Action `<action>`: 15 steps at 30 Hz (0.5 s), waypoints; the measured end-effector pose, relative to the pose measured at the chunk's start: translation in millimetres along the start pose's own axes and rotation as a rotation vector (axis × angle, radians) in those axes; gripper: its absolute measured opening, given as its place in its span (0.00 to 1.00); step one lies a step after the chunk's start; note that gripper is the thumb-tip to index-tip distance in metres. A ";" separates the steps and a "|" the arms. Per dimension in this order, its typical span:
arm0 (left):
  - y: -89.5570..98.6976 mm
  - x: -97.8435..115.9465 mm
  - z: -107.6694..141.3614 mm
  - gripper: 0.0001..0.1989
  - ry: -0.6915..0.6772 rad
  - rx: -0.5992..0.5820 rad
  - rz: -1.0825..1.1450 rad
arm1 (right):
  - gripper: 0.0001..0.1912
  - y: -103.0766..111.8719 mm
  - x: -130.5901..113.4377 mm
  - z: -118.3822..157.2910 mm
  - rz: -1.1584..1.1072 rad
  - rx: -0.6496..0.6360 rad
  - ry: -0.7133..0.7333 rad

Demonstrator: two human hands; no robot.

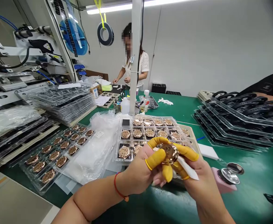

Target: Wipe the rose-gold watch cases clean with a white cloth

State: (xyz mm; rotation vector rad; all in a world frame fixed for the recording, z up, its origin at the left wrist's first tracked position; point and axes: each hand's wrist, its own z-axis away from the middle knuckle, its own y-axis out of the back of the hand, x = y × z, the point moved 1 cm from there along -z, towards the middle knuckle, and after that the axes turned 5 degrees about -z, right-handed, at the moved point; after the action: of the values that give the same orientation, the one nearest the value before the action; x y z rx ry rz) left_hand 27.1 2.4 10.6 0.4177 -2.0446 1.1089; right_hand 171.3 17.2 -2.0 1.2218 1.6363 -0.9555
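Rose-gold watch case held between left hand and right hand, yellow-covered fingers curled at its edges; white cloth also in right; forearms angled inward.

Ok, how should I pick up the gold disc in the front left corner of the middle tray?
Best from above, I think: pinch the gold disc by opposite sides of its rim. It lies flat, with the clear walls of the tray around it, so coming in sideways looks harder.

We're in an assembly workshop: trays stacked around a green tabletop, metal discs in rows, machinery at left, strip light overhead!
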 end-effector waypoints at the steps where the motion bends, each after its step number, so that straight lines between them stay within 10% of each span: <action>1: 2.0 14.0 2.1 0.15 -0.037 0.026 -0.038 | 0.11 3.2 -1.9 -1.4 0.065 0.060 0.031; 4: 23.5 65.2 3.5 0.15 -0.220 0.294 -0.274 | 0.09 16.2 -10.3 -7.9 0.023 0.287 0.040; 8: 83.0 107.3 -17.2 0.14 -0.126 0.632 -0.888 | 0.12 34.0 -25.6 -11.8 -0.199 0.487 0.027; 15: 162.1 80.3 -47.1 0.13 0.138 0.709 -1.434 | 0.09 47.7 -44.9 6.2 0.123 0.646 0.119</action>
State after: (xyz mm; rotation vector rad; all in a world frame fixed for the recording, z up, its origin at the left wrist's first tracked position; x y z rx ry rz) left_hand -99.8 138.7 -6.1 1.7147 -0.6886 0.7657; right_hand 225.6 8.3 34.1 1.8121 1.3537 -1.4126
